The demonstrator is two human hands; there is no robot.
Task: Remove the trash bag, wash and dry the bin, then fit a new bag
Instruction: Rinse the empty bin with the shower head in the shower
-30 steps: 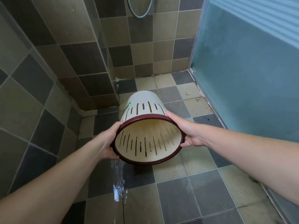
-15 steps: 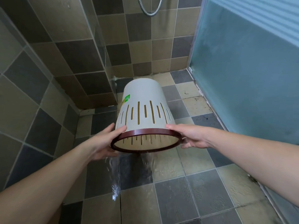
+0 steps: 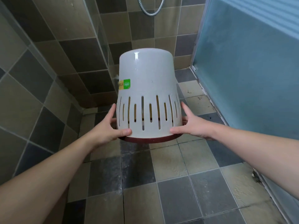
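Observation:
A white plastic bin [image 3: 147,88] with vertical slots and a dark red rim is held upside down in the air above the tiled floor, its mouth facing down. A green and yellow sticker sits on its left side. My left hand [image 3: 110,126] grips the rim on the left, thumb on the outer wall. My right hand [image 3: 192,125] grips the rim on the right in the same way. No bag is on the bin, and its inside is hidden.
The wet tiled floor [image 3: 169,167] spreads below the bin. A glass shower partition [image 3: 97,38] stands at the left rear, a shower hose [image 3: 150,8] hangs on the back wall, and a frosted blue door [image 3: 250,70] closes off the right.
The bin has turned from mouth-toward-me to fully upside down and risen. The water that streamed from its rim has stopped. Both hands kept their hold on the rim.

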